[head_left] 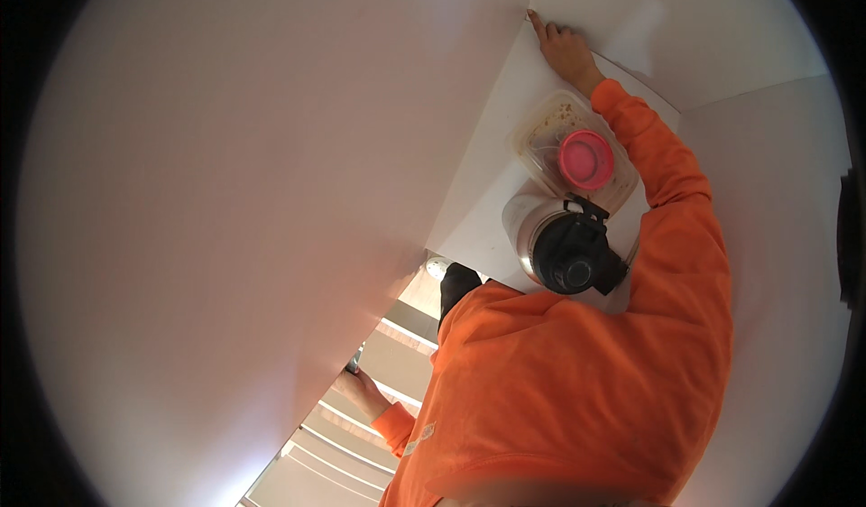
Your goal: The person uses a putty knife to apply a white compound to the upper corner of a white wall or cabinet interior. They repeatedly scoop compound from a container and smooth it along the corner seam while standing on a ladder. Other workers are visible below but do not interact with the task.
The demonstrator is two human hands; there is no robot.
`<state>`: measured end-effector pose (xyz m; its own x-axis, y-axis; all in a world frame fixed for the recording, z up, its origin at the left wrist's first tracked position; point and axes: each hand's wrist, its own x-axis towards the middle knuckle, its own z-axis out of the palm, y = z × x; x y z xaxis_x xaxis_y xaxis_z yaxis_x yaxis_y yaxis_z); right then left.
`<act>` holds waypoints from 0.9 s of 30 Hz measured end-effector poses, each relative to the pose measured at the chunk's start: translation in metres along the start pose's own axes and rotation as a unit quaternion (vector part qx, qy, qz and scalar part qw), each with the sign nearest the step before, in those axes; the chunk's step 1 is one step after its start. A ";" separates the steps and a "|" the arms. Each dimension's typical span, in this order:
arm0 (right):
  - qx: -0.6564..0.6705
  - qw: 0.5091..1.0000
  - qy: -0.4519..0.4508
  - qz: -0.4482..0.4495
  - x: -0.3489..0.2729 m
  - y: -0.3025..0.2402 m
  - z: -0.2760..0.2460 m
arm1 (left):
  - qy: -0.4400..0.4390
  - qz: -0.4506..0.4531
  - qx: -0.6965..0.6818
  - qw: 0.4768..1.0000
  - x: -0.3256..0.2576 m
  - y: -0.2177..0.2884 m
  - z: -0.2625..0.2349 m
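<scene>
My right hand (567, 53) reaches to the far corner of a white shelf (478, 209). Its index finger is stretched to the spot where the shelf meets two pale panels, and a tiny whitish bit shows at the fingertip. The other fingers are loosely curled, and I see nothing held in them. Low on the left, my left hand (363, 393) is closed at the lower edge of the big pale panel (225, 191). Between its fingers is a small dark, shiny piece (354, 360) whose kind I cannot make out; the panel partly hides this hand.
Under my right arm, a clear plastic food container (543, 137) with brownish residue holds a round pink tub (586, 160). Nearer me stands a large bottle (577, 253) with a black cap. Another pale panel (776, 173) rises at right. Light stripes cross the floor (397, 336) at lower left.
</scene>
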<state>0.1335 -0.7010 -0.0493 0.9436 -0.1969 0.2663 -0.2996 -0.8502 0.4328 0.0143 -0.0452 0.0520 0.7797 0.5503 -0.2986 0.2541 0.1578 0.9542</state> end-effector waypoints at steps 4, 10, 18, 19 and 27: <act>0.059 0.998 0.029 0.001 -0.003 0.004 -0.002 | -0.036 0.025 0.007 0.999 0.003 -0.003 -0.009; 0.478 0.876 0.034 0.054 -0.009 0.009 0.015 | -0.047 0.030 0.004 0.998 0.008 -0.009 -0.017; 0.792 0.553 -0.154 0.207 -0.003 0.021 -0.031 | -0.075 0.019 0.014 0.997 0.016 -0.013 -0.021; 0.787 0.561 -0.182 0.181 -0.006 0.029 -0.051 | -0.076 0.009 0.011 0.997 0.014 -0.013 -0.018; 0.579 0.801 0.114 0.100 -0.022 0.108 -0.260 | -0.178 -0.019 -0.055 0.982 0.007 0.005 0.013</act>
<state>0.0436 -0.6616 0.2160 0.8035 -0.4033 0.4379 0.0148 -0.7218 -0.6920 0.0284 -0.0509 0.0541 0.9265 0.2228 -0.3031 0.2396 0.2716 0.9321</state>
